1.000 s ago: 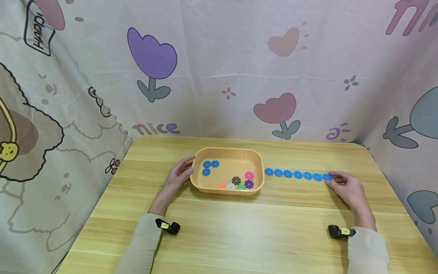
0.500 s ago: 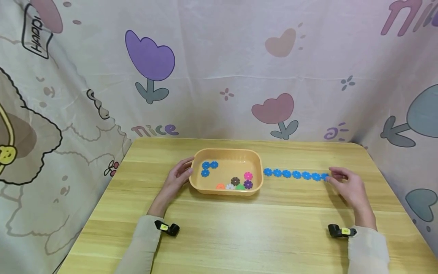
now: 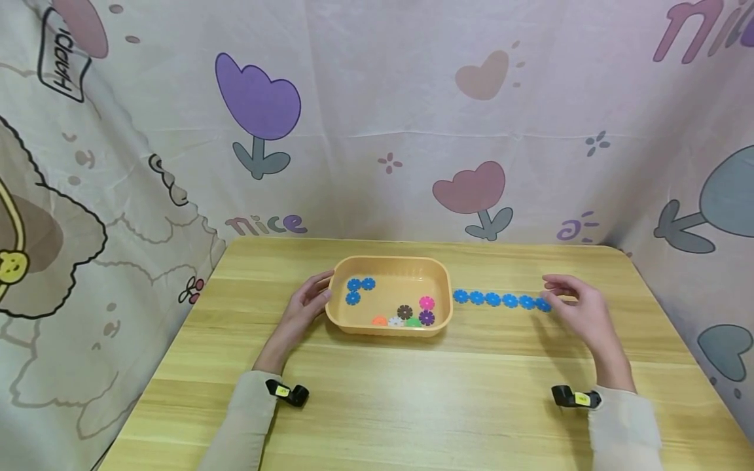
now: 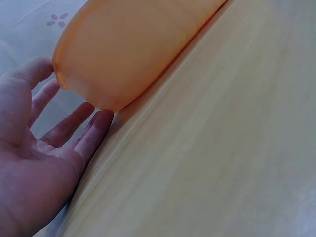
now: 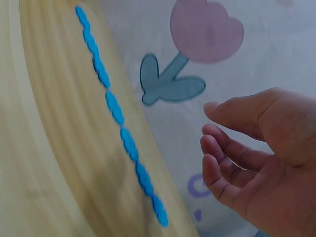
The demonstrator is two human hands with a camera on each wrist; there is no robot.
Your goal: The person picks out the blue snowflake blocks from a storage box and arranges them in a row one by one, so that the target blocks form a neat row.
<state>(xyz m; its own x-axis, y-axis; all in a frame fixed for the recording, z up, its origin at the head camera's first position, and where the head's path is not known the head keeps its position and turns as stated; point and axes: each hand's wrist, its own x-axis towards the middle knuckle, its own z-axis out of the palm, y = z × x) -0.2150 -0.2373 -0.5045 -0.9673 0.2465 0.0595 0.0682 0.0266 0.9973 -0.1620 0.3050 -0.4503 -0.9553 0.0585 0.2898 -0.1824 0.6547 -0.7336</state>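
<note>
My left hand (image 3: pixel 302 307) touches the left end of the yellow-orange plastic tray (image 3: pixel 389 328). In the left wrist view, its thumb and fingertips rest against the tray's outside wall (image 4: pixel 133 44), fingers loosely extended. To the tray's right, several blue snowflake-shaped plastic discs (image 3: pixel 493 299) lie in a line on the table. Above the line's right end hovers my right hand (image 3: pixel 580 311), holding nothing. The right wrist view has its fingers (image 5: pixel 217 173) relaxed and apart from the blue discs (image 5: pixel 114 108). In the head view, this hand hides the line's right end.
Inside the tray sit three blue discs (image 3: pixel 353 285) at the left. Pink (image 3: pixel 427 303), purple (image 3: pixel 427 318), brown (image 3: pixel 404 312), white (image 3: pixel 396 322), green (image 3: pixel 413 322) and orange (image 3: pixel 379 321) discs lie at its front right. A printed curtain (image 3: pixel 353 98) hangs behind the wooden table (image 3: pixel 412 405).
My right hand has let go of the blue disc at the line's right end, lifted, and moved left over the line. The left hand stays at the tray.
</note>
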